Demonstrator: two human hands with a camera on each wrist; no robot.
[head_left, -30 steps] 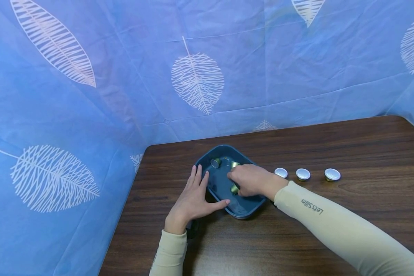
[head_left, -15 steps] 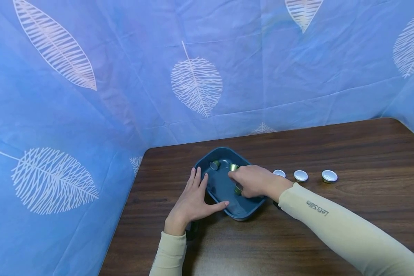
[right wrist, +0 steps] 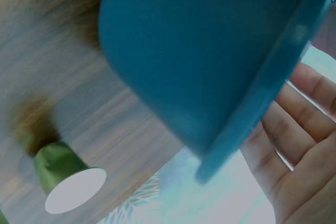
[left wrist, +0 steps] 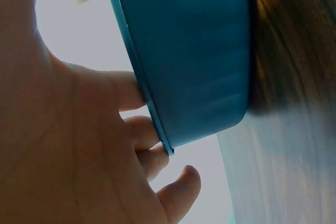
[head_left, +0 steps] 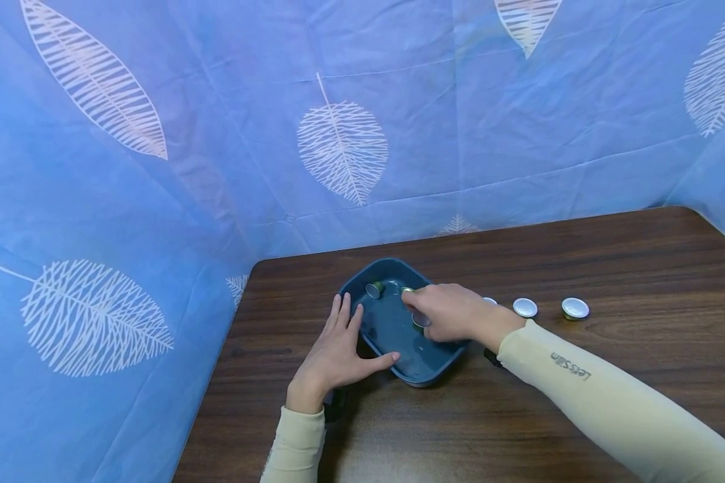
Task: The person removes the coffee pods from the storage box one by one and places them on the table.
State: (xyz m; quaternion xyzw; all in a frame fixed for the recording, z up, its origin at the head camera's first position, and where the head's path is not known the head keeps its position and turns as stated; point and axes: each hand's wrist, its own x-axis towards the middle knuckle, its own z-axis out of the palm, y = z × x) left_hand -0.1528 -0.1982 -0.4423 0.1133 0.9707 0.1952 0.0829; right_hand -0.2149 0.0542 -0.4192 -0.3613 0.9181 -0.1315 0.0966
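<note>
Dark-blue tub (head_left: 389,335) on brown table (head_left: 459,436), head view: left hand (head_left: 332,355) spread wide at rim; right hand (head_left: 453,312) inside, pinching green capsule (head_left: 421,320). Two other capsules (head_left: 374,290) in tub; three white-lidded capsules (head_left: 525,308) on table to right. Left wrist view: fingers against rim. Right wrist view: tub wall hiding fingertips, one white-lidded capsule on table outside.

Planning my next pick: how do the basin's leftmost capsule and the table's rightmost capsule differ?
The left capsule lies tipped inside the basin; the right capsule stands upright on the table. The left capsule's lid looks duller, the right's bright white. Both have green bodies.
</note>
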